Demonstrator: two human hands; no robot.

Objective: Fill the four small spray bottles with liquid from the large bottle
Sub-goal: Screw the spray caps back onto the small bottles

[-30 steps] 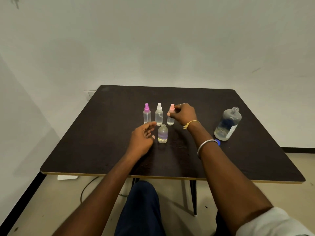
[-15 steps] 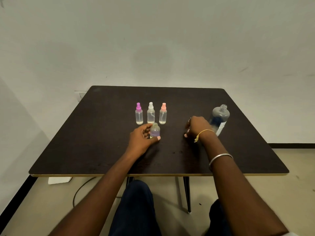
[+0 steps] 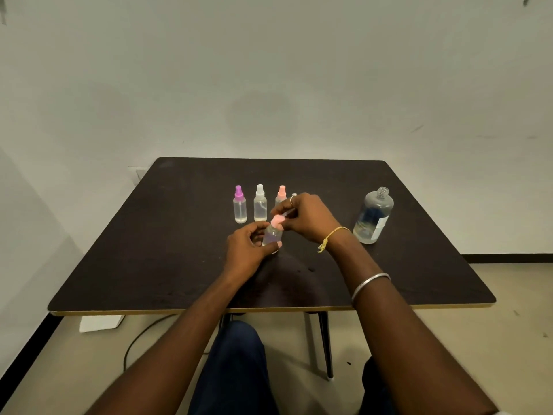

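Left hand (image 3: 244,253) is gripping the fourth small spray bottle (image 3: 271,235) near the table (image 3: 149,250) centre — right hand (image 3: 308,218) is pinching a pink spray cap (image 3: 278,222) at its neck. Behind them three capped spray bottles (image 3: 259,206) are standing in a row, and the large bottle (image 3: 372,217) is standing uncapped at the right.

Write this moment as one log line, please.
left hand: grips small clear plastic bottle | right hand: holds pink spray cap on its top | large clear plastic bottle: uncapped

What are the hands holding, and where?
The left hand grips the small clear plastic bottle round its body; the right hand pinches the pink spray cap at the bottle's top.
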